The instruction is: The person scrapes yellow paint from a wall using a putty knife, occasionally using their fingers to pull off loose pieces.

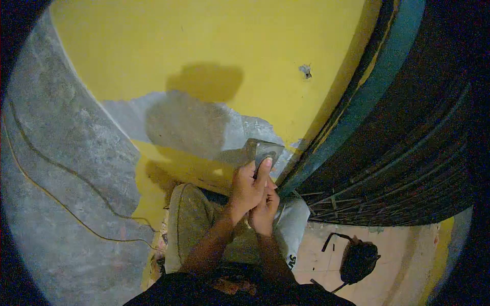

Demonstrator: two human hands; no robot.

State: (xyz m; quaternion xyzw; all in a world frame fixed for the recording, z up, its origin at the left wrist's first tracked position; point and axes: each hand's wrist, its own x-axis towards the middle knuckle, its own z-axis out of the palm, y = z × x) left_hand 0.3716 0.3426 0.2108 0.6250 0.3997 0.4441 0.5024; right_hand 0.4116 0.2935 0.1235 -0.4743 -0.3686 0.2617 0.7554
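Note:
My left hand [246, 186] is closed around a scraper with a flat grey blade [266, 148], its thumb pressed on the blade's face. Just below, my right hand [263, 211] is closed too, touching the left hand, apparently around the lower end of the scraper, which the fingers hide. The blade's front edge is at the wall [204, 35], by a grey patch [189, 120] where the yellow paint is off. The patch has a ragged upper border.
A small hole [305, 71] marks the yellow wall at upper right. To the right is a teal frame [337, 127] beside a dark grille [403, 153]. A thin cable [66, 208] runs along the grey surface at left. A black bag-like object with a strap [360, 261] lies at lower right.

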